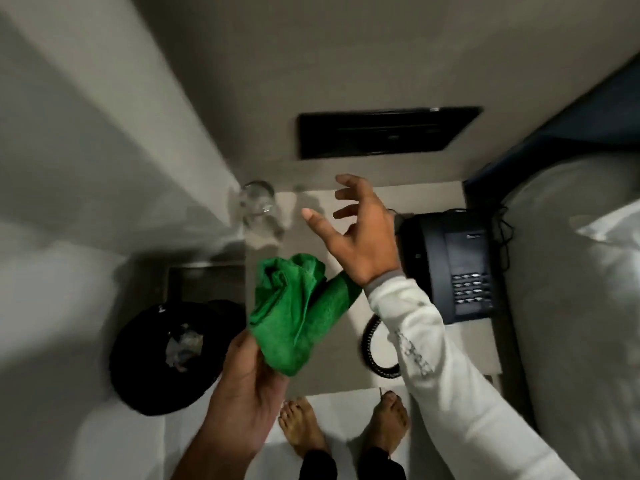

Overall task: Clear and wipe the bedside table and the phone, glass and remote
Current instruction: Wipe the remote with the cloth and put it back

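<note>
At the near left, on the floor, stands a black waste bin (pixel 166 355) with crumpled scraps inside it. Just right of the bin, the left hand (pixel 249 372) has its grip closed on a bunched green cloth (pixel 298 313), pinched at the cloth's lower end so the rest stands up over the near edge of the pale worktop (pixel 311 375). At the far left corner of that worktop sits a clear glass (pixel 258 206), blurred (its outline smears toward the near side), close to the wall. The right hand (pixel 356 237), in a white sleeve (pixel 450 375), hangs above the middle of the worktop with its grip open, fingers spread, thumb pointing toward the glass, touching nothing. A dark rectangular panel (pixel 384 131) is set in the wall beyond it. On the right part of the worktop rests a black phone (pixel 450 265), keypad on its near half, its coiled cord (pixel 372 344) looping out under the sleeve. Further right lies the bed (pixel 581 289) with white bedding. Two bare feet (pixel 343 427) stand on the floor at the near edge.
</note>
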Demonstrator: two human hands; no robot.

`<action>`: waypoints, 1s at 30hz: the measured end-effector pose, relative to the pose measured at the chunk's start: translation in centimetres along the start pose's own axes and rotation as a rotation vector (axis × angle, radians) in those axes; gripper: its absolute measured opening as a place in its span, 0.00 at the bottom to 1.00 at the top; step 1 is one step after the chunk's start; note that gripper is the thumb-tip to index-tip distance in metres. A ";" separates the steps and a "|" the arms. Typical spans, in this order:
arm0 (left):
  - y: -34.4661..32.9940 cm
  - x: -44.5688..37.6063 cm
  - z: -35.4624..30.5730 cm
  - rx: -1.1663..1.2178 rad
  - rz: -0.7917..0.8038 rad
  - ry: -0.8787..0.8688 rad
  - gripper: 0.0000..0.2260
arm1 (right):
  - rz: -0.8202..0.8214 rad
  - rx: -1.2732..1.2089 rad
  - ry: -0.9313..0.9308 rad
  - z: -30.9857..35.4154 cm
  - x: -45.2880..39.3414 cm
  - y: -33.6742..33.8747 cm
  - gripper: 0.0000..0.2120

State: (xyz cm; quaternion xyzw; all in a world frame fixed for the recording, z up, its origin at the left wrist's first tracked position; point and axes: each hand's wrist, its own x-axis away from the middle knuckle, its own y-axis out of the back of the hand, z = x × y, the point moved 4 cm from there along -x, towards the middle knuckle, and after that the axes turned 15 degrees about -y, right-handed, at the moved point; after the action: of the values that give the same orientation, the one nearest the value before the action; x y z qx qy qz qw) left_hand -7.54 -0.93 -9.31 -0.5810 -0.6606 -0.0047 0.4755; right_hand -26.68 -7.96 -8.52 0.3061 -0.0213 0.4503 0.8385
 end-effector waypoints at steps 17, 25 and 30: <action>-29.1 19.4 23.9 -0.846 1.348 -0.525 0.22 | -1.252 0.105 -0.380 -18.7 23.7 44.4 0.22; -29.3 30.3 36.7 -1.256 2.347 -1.401 0.20 | -1.179 0.069 -1.219 -34.1 33.8 44.4 0.33; -28.1 30.5 38.5 -1.385 2.453 -1.481 0.23 | -1.280 -0.062 -0.988 -34.4 34.4 42.6 0.29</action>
State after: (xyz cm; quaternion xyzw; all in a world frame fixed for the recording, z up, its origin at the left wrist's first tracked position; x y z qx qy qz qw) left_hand -49.36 34.71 4.29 0.7063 -0.2421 -0.3493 0.5662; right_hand -47.24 53.18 -4.66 0.3993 -0.2223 -0.3049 0.8356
